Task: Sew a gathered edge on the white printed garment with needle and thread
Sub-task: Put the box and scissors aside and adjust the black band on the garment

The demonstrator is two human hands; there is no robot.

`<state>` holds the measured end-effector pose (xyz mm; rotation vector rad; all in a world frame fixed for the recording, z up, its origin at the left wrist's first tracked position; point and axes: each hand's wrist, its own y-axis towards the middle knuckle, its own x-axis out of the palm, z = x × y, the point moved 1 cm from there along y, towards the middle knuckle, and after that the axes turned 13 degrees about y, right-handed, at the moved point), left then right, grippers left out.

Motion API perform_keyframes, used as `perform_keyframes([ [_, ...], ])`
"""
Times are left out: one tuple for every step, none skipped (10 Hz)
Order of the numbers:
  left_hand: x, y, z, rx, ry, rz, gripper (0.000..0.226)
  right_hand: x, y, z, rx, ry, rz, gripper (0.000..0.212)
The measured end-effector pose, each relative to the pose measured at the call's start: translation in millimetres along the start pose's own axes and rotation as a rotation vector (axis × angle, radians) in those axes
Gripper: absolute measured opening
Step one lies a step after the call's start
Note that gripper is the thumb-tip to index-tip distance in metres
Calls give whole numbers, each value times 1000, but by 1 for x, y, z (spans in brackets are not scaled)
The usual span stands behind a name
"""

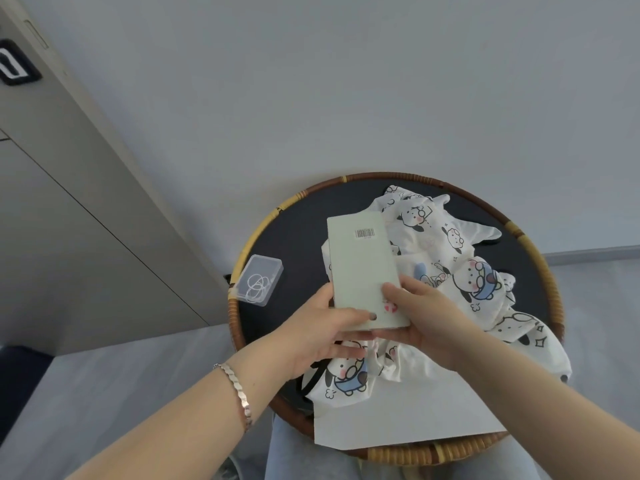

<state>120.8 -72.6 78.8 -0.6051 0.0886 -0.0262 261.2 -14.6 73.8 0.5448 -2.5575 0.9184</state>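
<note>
1 pale green box (360,268) is held at its lower end in both grips: the left hand (322,337) is closed round it, thumb across its face; the right hand (419,320) pinches its lower right corner. Under it, right of centre, 1 white printed garment (450,258) is crumpled on the counter (263,226), partly hidden. 1 clear case (259,279) lies at the left, contents unclear.

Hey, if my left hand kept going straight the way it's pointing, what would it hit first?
Probably your right hand: both grip the box from opposite sides, and the left hand points at it. Depth is unclear.
</note>
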Motion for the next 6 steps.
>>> perform_keyframes([
  [-9, 3, -1, -33, -3, 168, 21, 4, 5, 0, 18, 6, -64, 26],
  [-25, 18, -5, -24, 75, 395, 21, 5, 15, 1, 28, -182, -15, 31],
  [-45, 39, -11, -92, 51, 525, 20, 1, 22, -1, 1, -338, 54, 24],
  [-59, 54, -18, -216, 45, 510, 18, -5, 25, 1, 16, -399, 56, 16],
  [-69, 67, -27, -292, 316, 582, 14, -8, 23, 0, 19, -440, 74, 19],
  [-70, 65, -18, -292, 832, 680, 18, -9, 24, -4, 48, -534, 78, 21],
])
